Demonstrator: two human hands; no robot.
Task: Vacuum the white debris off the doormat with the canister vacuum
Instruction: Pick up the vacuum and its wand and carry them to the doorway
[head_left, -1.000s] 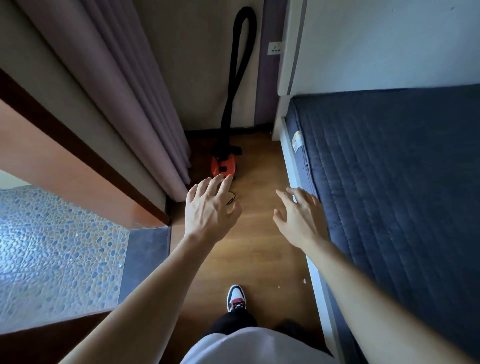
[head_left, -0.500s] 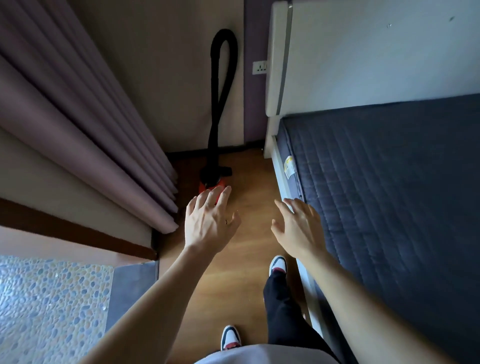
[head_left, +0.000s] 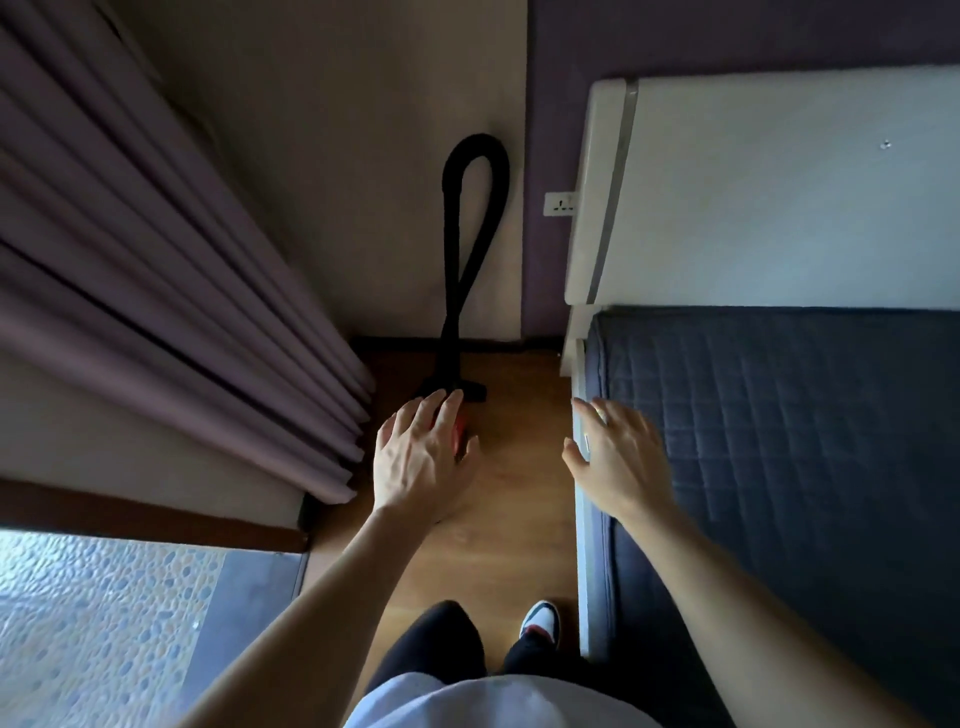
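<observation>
A red canister vacuum (head_left: 460, 436) stands on the wooden floor by the far wall, mostly hidden behind my left hand. Its black hose (head_left: 470, 244) loops up against the wall. My left hand (head_left: 421, 457) reaches out over the canister with fingers spread and holds nothing. My right hand (head_left: 615, 457) hovers open over the bed's edge. A pebble-patterned mat (head_left: 88, 629) with small white specks lies at the lower left.
A bed with a dark quilted mattress (head_left: 779, 467) and white headboard (head_left: 753, 197) fills the right side. Purple curtains (head_left: 171, 291) hang on the left. A wall socket (head_left: 560, 203) sits beside the headboard. The wooden floor strip (head_left: 509, 519) between them is narrow.
I have stepped closer to the vacuum. My left hand now covers most of the red canister. The pebble mat has slid toward the lower left corner.
</observation>
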